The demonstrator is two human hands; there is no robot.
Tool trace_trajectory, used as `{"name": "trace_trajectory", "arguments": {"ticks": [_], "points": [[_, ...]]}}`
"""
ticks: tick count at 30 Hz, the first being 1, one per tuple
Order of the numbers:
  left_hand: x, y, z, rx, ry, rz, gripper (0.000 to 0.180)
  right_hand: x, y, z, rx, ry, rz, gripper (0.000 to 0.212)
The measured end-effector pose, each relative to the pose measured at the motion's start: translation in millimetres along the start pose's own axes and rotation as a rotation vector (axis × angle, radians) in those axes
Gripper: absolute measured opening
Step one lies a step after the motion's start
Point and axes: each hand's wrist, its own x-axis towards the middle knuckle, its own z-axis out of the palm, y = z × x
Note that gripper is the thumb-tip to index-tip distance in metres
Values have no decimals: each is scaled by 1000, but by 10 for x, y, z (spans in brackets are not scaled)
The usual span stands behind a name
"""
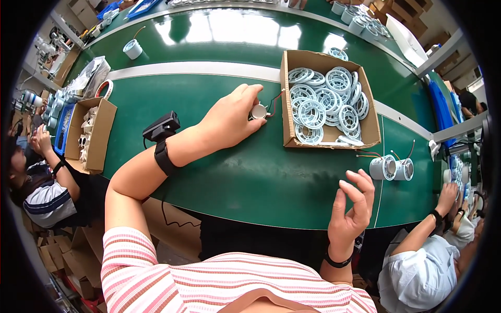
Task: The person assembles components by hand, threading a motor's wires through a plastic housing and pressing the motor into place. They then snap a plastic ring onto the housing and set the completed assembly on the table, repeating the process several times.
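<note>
Gripping a round, pale wired disc (258,111) between thumb and fingers of the left hand (237,112), over the smooth green tabletop (235,182), left of a cardboard box (308,60) heaped with slotted plastic rings (312,113). Holding the right hand (355,208) loosely, with bent, parted fingers.

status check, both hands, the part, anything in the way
Left hand gripping wired part at the table. Right hand raised, empty. Box of rings close on the part's right.
</note>
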Motion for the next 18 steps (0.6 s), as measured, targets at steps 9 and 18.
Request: {"name": "trace_trajectory", "arguments": {"ticks": [9, 18], "points": [[-324, 365, -143, -424, -512, -302, 27, -177, -343, 260, 443, -272, 72, 30], [-672, 768, 156, -1085, -673, -621, 23, -294, -383, 265, 851, -331, 564, 44]]}}
